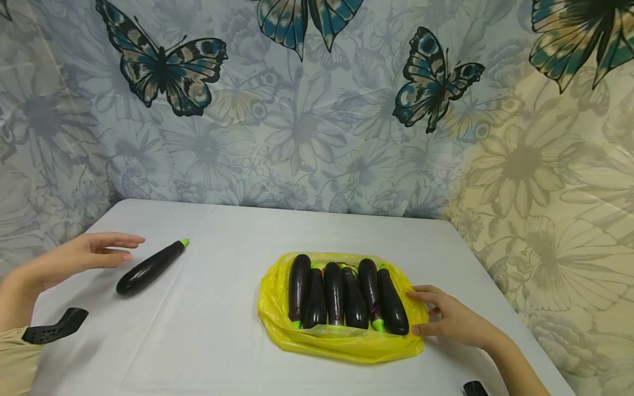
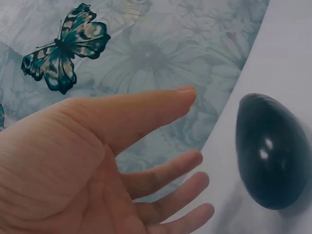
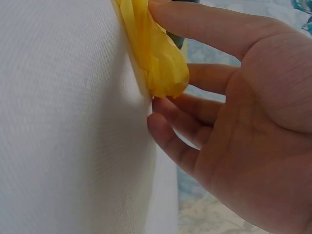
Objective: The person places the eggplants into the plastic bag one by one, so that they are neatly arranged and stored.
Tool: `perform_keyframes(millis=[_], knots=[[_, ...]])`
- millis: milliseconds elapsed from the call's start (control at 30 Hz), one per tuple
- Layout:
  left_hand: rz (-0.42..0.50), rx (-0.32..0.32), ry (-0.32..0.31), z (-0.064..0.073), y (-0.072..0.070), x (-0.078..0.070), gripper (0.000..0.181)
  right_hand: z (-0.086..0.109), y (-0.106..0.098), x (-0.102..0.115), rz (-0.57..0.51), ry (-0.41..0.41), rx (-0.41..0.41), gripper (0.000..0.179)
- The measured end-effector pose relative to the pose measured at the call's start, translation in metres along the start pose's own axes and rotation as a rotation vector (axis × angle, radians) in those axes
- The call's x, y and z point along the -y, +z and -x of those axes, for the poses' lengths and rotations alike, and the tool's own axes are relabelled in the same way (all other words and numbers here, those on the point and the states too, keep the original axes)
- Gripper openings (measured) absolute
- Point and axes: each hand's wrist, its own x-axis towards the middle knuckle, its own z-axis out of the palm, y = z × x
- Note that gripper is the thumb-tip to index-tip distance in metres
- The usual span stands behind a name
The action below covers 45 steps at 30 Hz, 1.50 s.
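Observation:
On the left of the table, my left hand [image 1: 94, 254] hovers with its fingers extended and holds nothing. Just beside its fingertips lies a single dark purple eggplant [image 1: 151, 268], its green stem end pointing away to the right. The left wrist view shows that eggplant [image 2: 273, 151] apart from the spread fingers. A yellow plastic bag [image 1: 342, 349], rolled down at its sides, holds a row of several eggplants [image 1: 333, 294]. My right hand [image 1: 458, 319] touches the bag's right edge with thumb and fingertips spread. Seen from the right wrist, loosely bent fingers lie beside the yellow plastic [image 3: 168, 68].
A white cloth [image 1: 213, 330] covers the table. Behind it hangs a floral fabric backdrop [image 1: 307, 148] with printed butterflies. Black wrist straps show at the left sleeve [image 1: 20, 357] and near the right forearm.

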Motion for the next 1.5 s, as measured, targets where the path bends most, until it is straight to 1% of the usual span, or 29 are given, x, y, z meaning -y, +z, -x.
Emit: perform_keyframes(millis=[133, 400, 567, 733, 867, 1000, 1200, 1500], knots=[[0.033, 0.022, -0.017, -0.004, 0.005, 0.0, 0.052, 0.0, -0.001, 0.001, 0.0, -0.004, 0.001, 0.075], [0.077, 0.089, 0.013, -0.009, 0.011, -0.001, 0.053, 0.0, 0.0, 0.001, -0.005, 0.001, 0.001, 0.075], [0.102, 0.11, 0.024, -0.011, 0.014, -0.001, 0.054, 0.0, 0.0, 0.001, -0.001, 0.003, -0.002, 0.076], [0.087, 0.118, 0.002, -0.015, 0.018, -0.002, 0.056, 0.0, 0.001, 0.001, 0.001, 0.003, -0.003, 0.075], [0.093, 0.138, 0.002, -0.016, 0.021, -0.005, 0.059, 0.001, 0.001, 0.001, -0.006, 0.008, 0.0, 0.075], [0.106, 0.147, -0.022, -0.017, 0.024, -0.006, 0.059, 0.001, 0.001, 0.0, -0.01, 0.008, 0.0, 0.076], [0.08, 0.173, -0.062, -0.021, 0.027, -0.007, 0.057, 0.001, 0.001, 0.0, -0.036, 0.007, 0.007, 0.076], [0.074, 0.176, -0.06, -0.022, 0.029, -0.008, 0.056, 0.002, 0.001, 0.0, -0.037, -0.011, 0.001, 0.075]])
